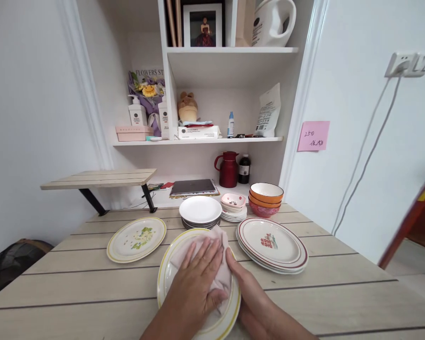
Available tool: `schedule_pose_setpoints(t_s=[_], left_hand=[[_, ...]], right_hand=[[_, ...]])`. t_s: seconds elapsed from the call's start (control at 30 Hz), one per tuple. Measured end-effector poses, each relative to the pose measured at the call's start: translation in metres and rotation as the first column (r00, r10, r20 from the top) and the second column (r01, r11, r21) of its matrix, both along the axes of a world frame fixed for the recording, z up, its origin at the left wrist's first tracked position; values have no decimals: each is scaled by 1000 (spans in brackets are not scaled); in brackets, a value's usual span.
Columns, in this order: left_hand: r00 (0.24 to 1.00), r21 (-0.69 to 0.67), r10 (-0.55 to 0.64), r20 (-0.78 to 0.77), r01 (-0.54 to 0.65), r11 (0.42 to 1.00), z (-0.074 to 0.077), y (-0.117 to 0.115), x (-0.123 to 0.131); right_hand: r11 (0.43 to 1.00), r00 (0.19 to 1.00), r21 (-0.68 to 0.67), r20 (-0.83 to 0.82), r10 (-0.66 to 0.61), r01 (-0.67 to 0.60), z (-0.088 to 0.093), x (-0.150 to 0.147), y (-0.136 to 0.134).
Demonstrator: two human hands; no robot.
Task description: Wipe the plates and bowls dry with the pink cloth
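A white oval plate with yellow rim lines (pixel 164 278) is right in front of me, tilted. My left hand (pixel 196 278) presses a pale pink cloth (pixel 221 236) against its face, fingers long and close together, thumb over the cloth's near edge. My right hand (pixel 250 293) grips the plate's right edge, thumb at the rim and the other fingers hidden behind. To the left lies a similar yellow-rimmed plate (pixel 136 240) with a green and yellow print. On the right is a small stack of red-rimmed plates (pixel 272 243) with a red pattern.
Behind are stacked white round plates (pixel 200 209), small dishes (pixel 233 202) and orange bowls (pixel 266 193). A laptop (pixel 193 187), red jug (pixel 228 169) and dark bottle (pixel 244 168) stand farther back, beneath shelves (pixel 198 141). A raised wooden stand (pixel 99 178) is at the left of the slatted table (pixel 340 293).
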State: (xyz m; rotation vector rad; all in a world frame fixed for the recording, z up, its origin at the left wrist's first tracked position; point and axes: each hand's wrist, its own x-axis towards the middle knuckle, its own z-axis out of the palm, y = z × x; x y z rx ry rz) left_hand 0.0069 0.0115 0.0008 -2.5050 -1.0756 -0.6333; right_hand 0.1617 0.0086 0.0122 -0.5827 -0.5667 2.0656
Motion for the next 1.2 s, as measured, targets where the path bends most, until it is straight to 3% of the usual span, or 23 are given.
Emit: schedule_pose_setpoints(t_s=[0.2, 0.37, 0.47, 0.57, 0.73, 0.83, 0.93, 1.07, 1.2], left_hand=[[958, 157, 256, 127, -274, 949, -2, 10, -3], [928, 222, 310, 204, -353, 909, -8, 15, -5], [945, 289, 259, 198, -309, 906, -9, 10, -2], [980, 335, 148, 135, -186, 924, -6, 1, 6], [999, 297, -34, -3, 34, 954, -3, -10, 19], [996, 257, -32, -78, 51, 965, -4, -11, 21], [997, 246, 60, -57, -44, 968, -2, -9, 18], [950, 227, 304, 75, -313, 922, -3, 3, 4], [869, 191, 471, 150, -493, 849, -9, 13, -14]], right_hand=[[1000, 999, -12, -39, -28, 28, -7, 1, 3], [994, 983, -23, -143, -112, 109, 1, 7, 9], [972, 959, -54, -159, -234, 228, 10, 16, 16], [954, 938, -74, -178, -299, 290, 18, 26, 21], [967, 953, -58, -162, -254, 248, 17, 32, 20], [983, 975, -34, -129, -182, 179, 8, 24, 15], [997, 991, -2, -111, -74, 75, 0, 12, 9], [999, 994, 19, -102, 40, -38, -8, 0, 5], [1000, 989, -8, -145, -26, 25, -7, 2, 13]])
